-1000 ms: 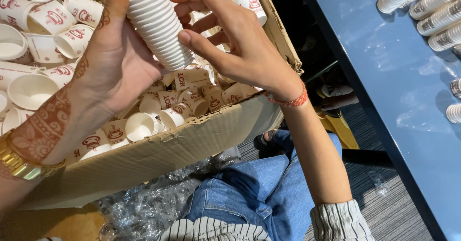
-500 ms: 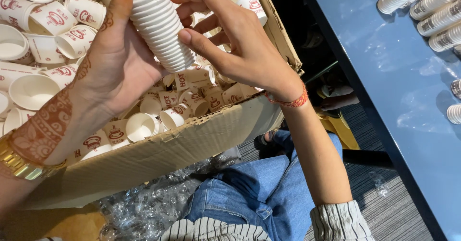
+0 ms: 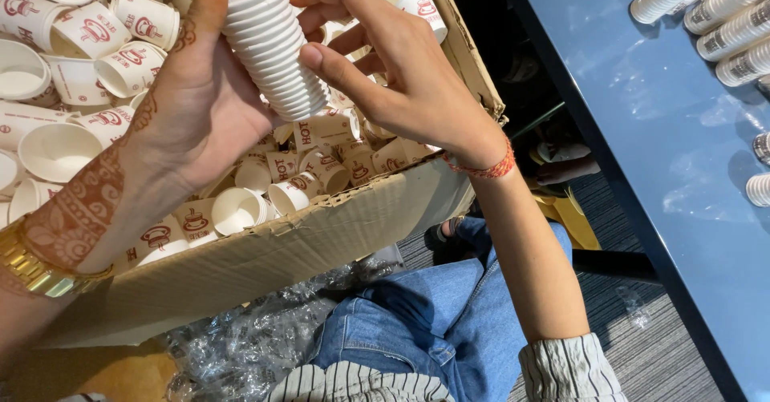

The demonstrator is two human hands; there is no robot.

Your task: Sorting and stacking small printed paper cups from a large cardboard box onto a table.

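A long stack of nested white paper cups [image 3: 271, 45] hangs tilted above an open cardboard box [image 3: 265, 262]. My left hand [image 3: 192, 97] grips the stack from the left, palm wrapped round its middle. My right hand [image 3: 393, 65] holds the same stack from the right, thumb pressed near its lower end and fingers curled over the top part. Inside the box lie several loose white paper cups with red prints [image 3: 88, 33], jumbled in all directions. A gold bracelet sits on my left wrist, a red thread band on my right wrist.
A blue table [image 3: 666, 153] runs along the right, with stacks of paper cups [image 3: 706, 1] lying at its far edge. Crumpled clear plastic wrap [image 3: 249, 346] lies under the box by my jeans. Grey carpet shows at the bottom right.
Both hands keep hold of the stack; it has barely shifted. My right fingers have adjusted slightly on it.
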